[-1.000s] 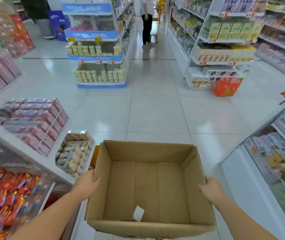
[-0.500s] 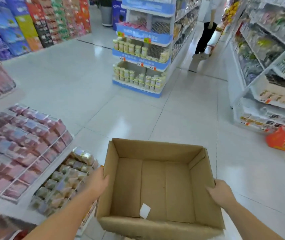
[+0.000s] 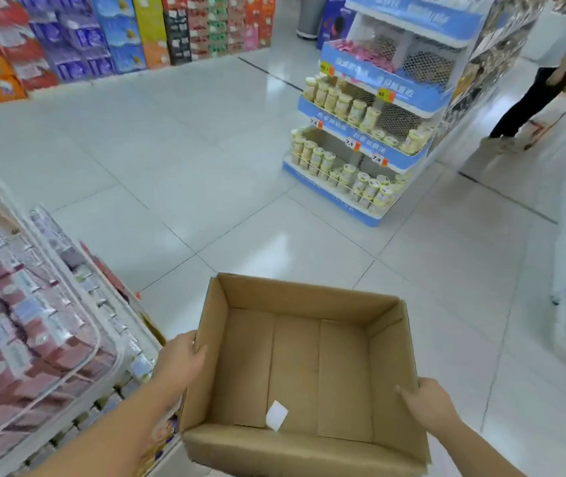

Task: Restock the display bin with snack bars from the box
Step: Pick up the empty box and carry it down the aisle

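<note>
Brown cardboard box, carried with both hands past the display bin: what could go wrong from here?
The brown cardboard box holds only a white paper slip, so nothing is left to restock with. The left hand and right hand grip only the side walls; it could tip. Its left side passes close to the clear-walled display bin and might bump it.

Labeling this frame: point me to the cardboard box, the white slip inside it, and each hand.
cardboard box (image 3: 295, 366), head view, bare inner floor.
white slip (image 3: 276, 414), head view, its middle.
left hand (image 3: 180, 361), head view, back of hand.
right hand (image 3: 429, 404), head view, back of hand.
</note>
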